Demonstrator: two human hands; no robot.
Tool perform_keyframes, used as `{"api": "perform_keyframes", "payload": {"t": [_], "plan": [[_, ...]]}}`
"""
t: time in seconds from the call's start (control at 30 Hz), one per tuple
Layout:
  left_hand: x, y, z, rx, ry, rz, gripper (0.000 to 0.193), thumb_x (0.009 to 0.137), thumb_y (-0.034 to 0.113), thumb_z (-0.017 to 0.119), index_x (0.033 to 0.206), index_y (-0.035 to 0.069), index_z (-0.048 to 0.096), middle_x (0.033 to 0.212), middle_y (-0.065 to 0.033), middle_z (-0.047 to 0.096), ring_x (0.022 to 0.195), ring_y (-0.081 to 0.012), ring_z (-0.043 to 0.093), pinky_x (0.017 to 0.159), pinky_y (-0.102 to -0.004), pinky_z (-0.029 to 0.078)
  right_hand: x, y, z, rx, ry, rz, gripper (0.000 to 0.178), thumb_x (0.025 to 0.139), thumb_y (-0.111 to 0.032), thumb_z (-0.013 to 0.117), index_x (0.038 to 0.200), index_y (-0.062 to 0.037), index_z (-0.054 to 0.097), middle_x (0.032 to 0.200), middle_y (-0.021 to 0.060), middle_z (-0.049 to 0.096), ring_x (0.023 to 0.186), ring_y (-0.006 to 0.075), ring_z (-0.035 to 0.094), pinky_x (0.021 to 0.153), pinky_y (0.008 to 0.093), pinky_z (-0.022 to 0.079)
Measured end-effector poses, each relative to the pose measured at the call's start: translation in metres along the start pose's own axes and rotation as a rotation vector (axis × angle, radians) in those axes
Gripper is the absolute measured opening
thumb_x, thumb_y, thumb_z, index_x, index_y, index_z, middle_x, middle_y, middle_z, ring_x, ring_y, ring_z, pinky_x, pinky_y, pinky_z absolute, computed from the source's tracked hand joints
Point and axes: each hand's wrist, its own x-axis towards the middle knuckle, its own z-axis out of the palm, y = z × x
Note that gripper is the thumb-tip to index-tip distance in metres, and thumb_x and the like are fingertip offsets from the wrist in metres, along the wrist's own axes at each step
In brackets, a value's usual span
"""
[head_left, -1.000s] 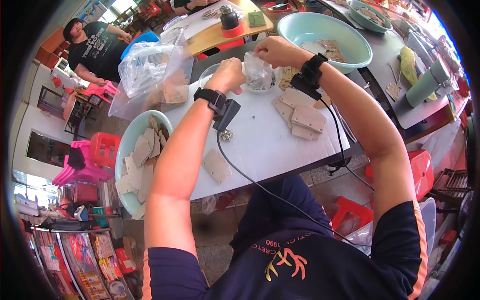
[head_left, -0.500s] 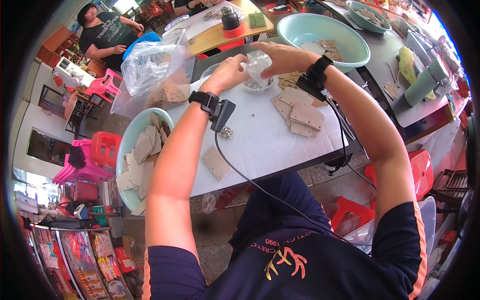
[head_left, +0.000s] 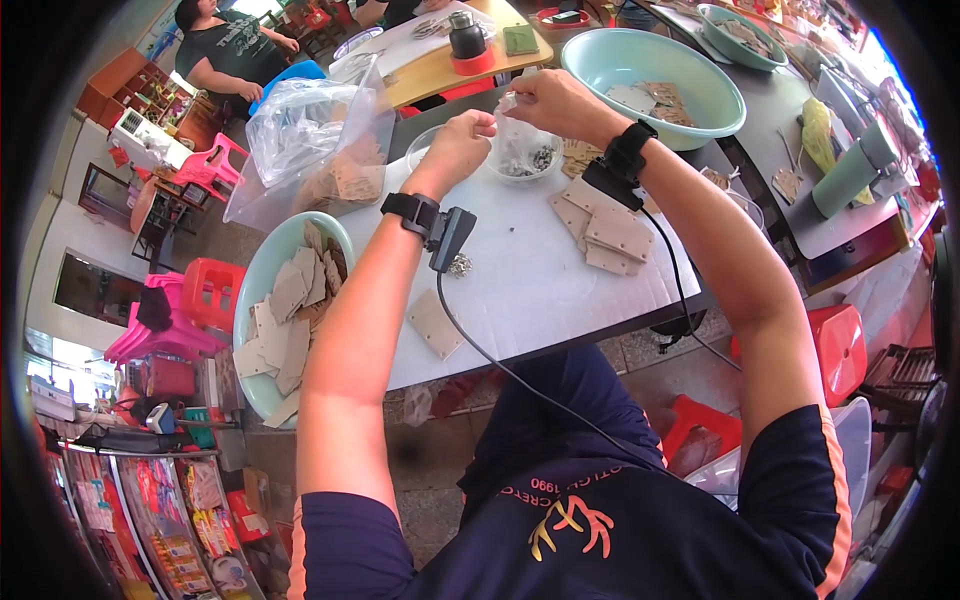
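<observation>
1 clear plastic bag [head_left: 514,140] hangs from the right hand [head_left: 568,105] in the head view, near the far edge of the white work surface [head_left: 560,300]. The thumb and fingers of this hand are clamped on the upper end of the bag. The lower part of the bag is at a round clear tub [head_left: 526,180], which holds small metal parts [head_left: 543,158]; I cannot tell if the bag stands inside the tub or against it. The left hand [head_left: 457,150] is just to the left of the bag, with its fingertips close together. I cannot tell if they hold something.

Each wrist carries 1 black device on a strap. Near the left wrist, 1 small pile of metal pieces [head_left: 459,265] lies on the surface, and nearer to the person lies 1 single tan plate [head_left: 435,325]. To the right, several tan plates with holes [head_left: 605,235] lie overlapped in a stack. At the left side, 1 pale green basin [head_left: 256,285] contains many tan pieces, and beyond it is 1 clear box [head_left: 250,200] with plastic bags. Another large basin [head_left: 602,70] is beyond the right hand, with tan pieces at its bottom. 1 co-worker [head_left: 235,60] is at the upper left.
</observation>
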Motion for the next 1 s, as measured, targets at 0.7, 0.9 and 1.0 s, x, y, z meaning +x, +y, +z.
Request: {"api": "perform_keyframes", "payload": {"t": [0.7,0.9,1.0], "plan": [[-0.005,0.008,-0.003,0.141,-0.093,0.053,0.034,0.084,0.009,0.054,0.117,0.001,0.059,0.093,0.0001,0.058,0.082,-0.0091,0.051,0.075,-0.0242,0.043,-0.013,-0.016,-0.025,0.012,0.095,-0.008,0.029,0.085,-0.024,0.067,0.106,-0.0047,0.067,0.068,0.0126,0.061,0.059,0.0187,0.054,0.062,0.0336,0.048],[-0.004,0.019,0.001,0.026,-0.11,0.083,0.034,0.085,0.006,0.055,0.118,0.003,0.059,0.095,0.0014,0.059,0.085,-0.008,0.052,0.073,-0.0241,0.043,-0.018,-0.011,-0.026,0.108,0.074,-0.131,0.029,0.085,-0.022,0.067,0.108,-0.0042,0.067,0.077,0.0139,0.067,0.067,0.0217,0.063,0.069,0.0331,0.052],[-0.008,0.029,0.001,0.212,-0.1,-0.01,0.034,0.085,0.003,0.054,0.118,0.003,0.06,0.097,0.0011,0.061,0.085,-0.007,0.052,0.075,-0.0241,0.043,-0.019,-0.01,-0.031,0.119,-0.006,-0.197,0.03,0.086,-0.023,0.067,0.108,-0.0035,0.067,0.08,0.013,0.068,0.07,0.0214,0.064,0.071,0.0324,0.051]]}}
